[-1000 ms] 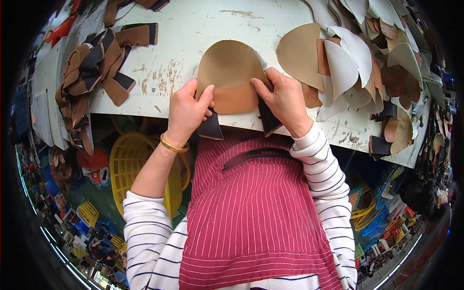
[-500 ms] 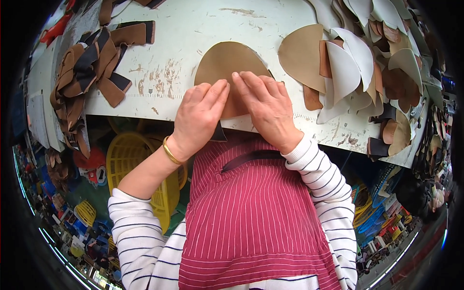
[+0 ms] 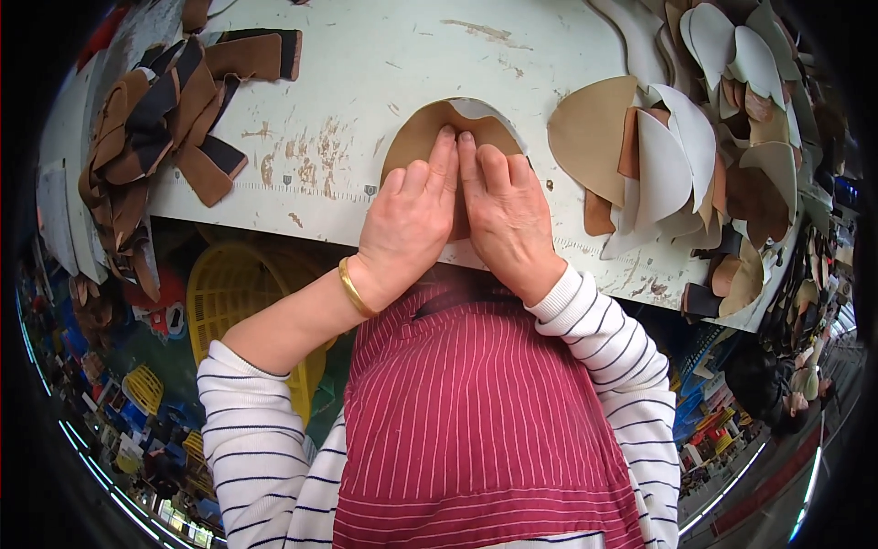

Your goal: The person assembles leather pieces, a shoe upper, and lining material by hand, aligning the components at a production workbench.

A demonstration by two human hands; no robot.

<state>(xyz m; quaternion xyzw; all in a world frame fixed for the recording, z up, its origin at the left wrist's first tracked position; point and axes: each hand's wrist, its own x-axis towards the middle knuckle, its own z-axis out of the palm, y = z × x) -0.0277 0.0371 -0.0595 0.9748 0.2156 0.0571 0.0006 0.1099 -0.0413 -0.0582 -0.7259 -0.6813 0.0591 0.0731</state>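
A rounded tan-brown leather piece [image 3: 412, 133] lies at the table's front edge, its pale underside showing along the far rim. My left hand [image 3: 412, 215] and my right hand [image 3: 508, 215] are side by side on it. Both index fingers stretch forward, tips almost touching near the far rim and pressing down on the leather. The other visible fingers are bent and closed against the piece. Both thumbs are hidden, as is most of the near part of the leather. A gold bangle [image 3: 352, 287] circles my left wrist.
Brown and black strips [image 3: 178, 119] lie heaped on the white table [image 3: 338, 82] at left. Overlapping tan, white and brown leather pieces [image 3: 594, 128] lie at right, with more behind them. Below the table's left front edge stands a yellow plastic basket [image 3: 215, 302].
My index fingers have come together and reached farther toward the leather's far rim, while the other fingers have bent more. The leather's far rim now shows its pale underside. The view has shifted slightly.
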